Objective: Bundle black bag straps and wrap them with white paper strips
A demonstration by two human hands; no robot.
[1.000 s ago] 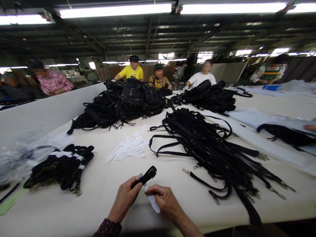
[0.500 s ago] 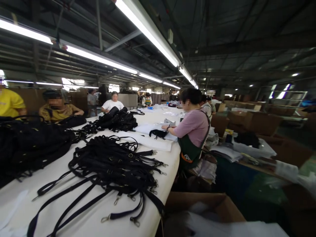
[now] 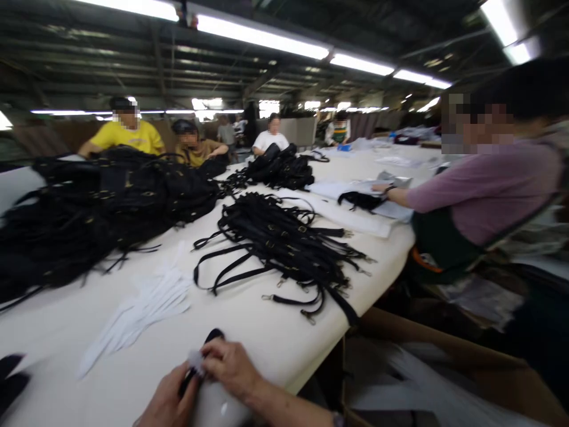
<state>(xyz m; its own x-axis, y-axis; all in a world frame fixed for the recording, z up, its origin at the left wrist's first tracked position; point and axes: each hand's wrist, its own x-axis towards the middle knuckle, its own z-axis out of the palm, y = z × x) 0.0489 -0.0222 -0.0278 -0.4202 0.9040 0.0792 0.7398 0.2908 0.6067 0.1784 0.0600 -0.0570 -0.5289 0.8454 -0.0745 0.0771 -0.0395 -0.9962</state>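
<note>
At the table's near edge my left hand (image 3: 169, 396) is closed around a narrow black strap (image 3: 215, 334), one end of which sticks up past the fingers. A small whitish, thin wrap (image 3: 196, 359) sits around the strap between my hands. My right hand (image 3: 232, 366) pinches at this wrap from the right, its fingertips close to the left thumb. Ahead of both hands lies a pile of black straps (image 3: 275, 237) with metal clips. To the left, thin white sheets (image 3: 142, 308) are fanned out.
The white table (image 3: 249, 320) carries a large heap of black bags (image 3: 111, 196) at left and another black pile (image 3: 284, 166) farther back. A co-worker in a purple top (image 3: 471, 190) stands at right. Below the right edge is an open cardboard box (image 3: 498, 379) with white sheeting.
The view has turned left and down, so the strap pile now appears farther right. Both my hands have come into view, holding the strap and the whitish wrap.
</note>
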